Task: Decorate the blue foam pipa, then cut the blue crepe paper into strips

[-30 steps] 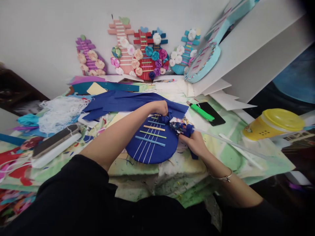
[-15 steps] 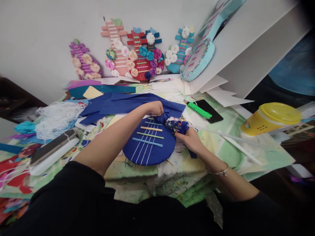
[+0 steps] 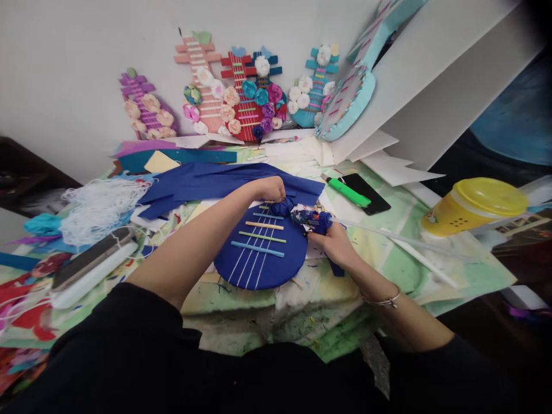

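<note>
1. Blue lute-shaped piece (image 3: 276, 270): flat on table (image 3: 388, 270), strings facing up.
2. Left hand (image 3: 271, 188): fingers curled at blue rosette (image 3: 282, 207), near the piece's far edge; pinch hidden, cannot tell.
3. Right hand (image 3: 335, 242): fingers wrapped around glue gun (image 3: 318, 222), nozzle toward rosette.
4. Dark blue sheets (image 3: 194, 179): behind piece.
5. Green cutter (image 3: 348, 192): beyond right hand.

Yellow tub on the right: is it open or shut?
Shut. The yellow tub has its lid on, covering the whole top. I cannot tell what, if anything, is inside.
</note>
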`<state>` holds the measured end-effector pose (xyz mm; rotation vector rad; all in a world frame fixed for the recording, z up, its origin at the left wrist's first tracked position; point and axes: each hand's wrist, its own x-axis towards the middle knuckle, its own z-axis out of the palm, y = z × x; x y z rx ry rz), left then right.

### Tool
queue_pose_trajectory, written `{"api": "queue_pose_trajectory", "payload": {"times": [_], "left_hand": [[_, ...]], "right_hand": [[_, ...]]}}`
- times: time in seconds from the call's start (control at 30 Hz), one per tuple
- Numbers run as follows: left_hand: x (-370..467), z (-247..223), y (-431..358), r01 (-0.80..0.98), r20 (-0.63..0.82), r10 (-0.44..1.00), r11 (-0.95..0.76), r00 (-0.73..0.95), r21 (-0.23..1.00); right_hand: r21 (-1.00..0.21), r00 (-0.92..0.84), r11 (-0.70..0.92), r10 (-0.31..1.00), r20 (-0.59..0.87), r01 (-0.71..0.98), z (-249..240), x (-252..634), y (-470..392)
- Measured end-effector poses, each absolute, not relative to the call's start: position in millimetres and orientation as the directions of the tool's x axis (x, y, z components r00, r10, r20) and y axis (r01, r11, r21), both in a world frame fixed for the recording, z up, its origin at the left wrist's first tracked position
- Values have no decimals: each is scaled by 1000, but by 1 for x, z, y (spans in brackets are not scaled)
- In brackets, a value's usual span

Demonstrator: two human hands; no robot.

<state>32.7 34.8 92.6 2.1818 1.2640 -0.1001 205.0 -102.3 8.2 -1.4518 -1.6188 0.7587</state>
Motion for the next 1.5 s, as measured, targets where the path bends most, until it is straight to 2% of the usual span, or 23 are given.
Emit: {"api": "queue_pose_trajectory", "payload": {"times": [0.83, 1.03, 1.17, 1.5], "left_hand": [[33, 93, 34, 797, -341, 756, -375, 558, 473], [34, 94, 33, 803, -345, 760, -369, 551, 469], [34, 93, 34, 802, -346, 759, -368, 551, 471], [32, 80, 45, 793, -332, 767, -353, 549, 495]], "right_hand": [[-862, 5, 128, 989, 150, 491, 10, 206, -102], [-874, -7, 88, 995, 97, 477, 9, 207, -103], [-876, -10, 114, 992, 123, 469, 9, 206, -103], [-857, 53, 18, 997, 53, 516, 8, 213, -108]]}}
